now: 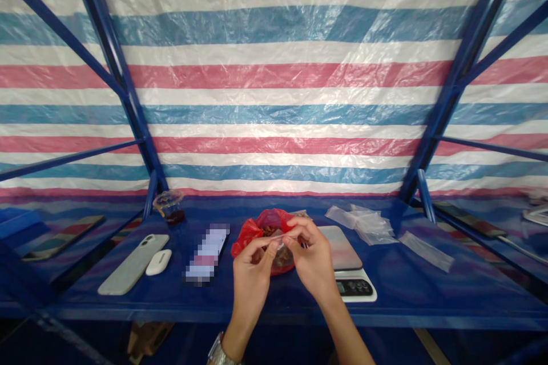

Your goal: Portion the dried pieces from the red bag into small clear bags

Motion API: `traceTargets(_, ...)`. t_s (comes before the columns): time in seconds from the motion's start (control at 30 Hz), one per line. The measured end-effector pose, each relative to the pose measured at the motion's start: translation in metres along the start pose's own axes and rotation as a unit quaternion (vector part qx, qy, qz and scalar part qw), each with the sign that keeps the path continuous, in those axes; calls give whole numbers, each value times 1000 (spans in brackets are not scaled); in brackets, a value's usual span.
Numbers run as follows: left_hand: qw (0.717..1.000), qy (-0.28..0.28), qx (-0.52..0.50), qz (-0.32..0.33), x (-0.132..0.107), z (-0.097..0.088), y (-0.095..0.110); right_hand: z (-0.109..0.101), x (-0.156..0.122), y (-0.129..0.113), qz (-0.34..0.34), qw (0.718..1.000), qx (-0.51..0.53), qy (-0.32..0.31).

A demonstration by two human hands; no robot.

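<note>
My left hand [253,259] and my right hand [311,254] pinch the top edge of a small clear plastic bag [282,256] between thumbs and fingertips. Something brownish shows through the bag, too blurred to name. Directly behind and below it lies an open red plastic bag [248,238] with small dark brown pieces inside; my hands hide part of it. Beside my right hand stands a kitchen scale [362,286] with a metal plate and a white, black-panelled front. A metal watch [220,351] is on my left wrist.
Clear flat bags [370,223] lie in a pile at the right, with a single clear bag [428,251] beside them. At the left are a lit phone [208,254], a white earbud case [158,262], a pale phone [135,265] and a cup of dark liquid [174,215]. Blue posts [128,102] frame the shelf.
</note>
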State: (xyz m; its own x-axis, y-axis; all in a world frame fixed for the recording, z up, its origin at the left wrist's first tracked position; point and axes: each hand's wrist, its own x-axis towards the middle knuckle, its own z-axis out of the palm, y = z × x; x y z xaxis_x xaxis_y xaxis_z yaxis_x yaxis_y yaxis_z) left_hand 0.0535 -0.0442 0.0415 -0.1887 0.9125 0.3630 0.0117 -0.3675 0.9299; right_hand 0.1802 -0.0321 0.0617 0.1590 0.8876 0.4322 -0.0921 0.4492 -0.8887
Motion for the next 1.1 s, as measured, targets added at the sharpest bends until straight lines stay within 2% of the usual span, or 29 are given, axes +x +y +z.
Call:
traceTargets(0.1,1000,-2,-9,9,-1,3,-2,-22,9,4,-4,997,-35,72)
traceTargets(0.2,1000,16,4,9,-2,3,-3,-61,21,18,31,981,-115,151)
traceTargets(0.27,1000,21,19,7,-2,2,-2,-88,26,30,58,964,-196,172)
traceTargets(0.33,999,21,36,5,-2,1,-2,-108,27,40,39,929,-332,159)
traceTargets(0.4,998,21,52,8,-2,1,-5,-119,25,46,-9,883,-445,148)
traceTargets(0.47,998,23,64,17,-1,1,-9,-123,23,47,-49,851,-499,159)
traceTargets(0.57,996,28,77,43,1,0,-20,-128,24,43,-63,840,-498,206)
traceTargets(0.7,989,30,116,83,1,-3,-30,-138,26,39,-52,850,-444,279)
traceTargets(0.87,980,15,155,123,-4,-3,-27,-145,26,38,-39,852,-384,353)
traceTargets(1.1,975,7,169,141,-9,2,-22,-142,23,36,10,865,-340,369)
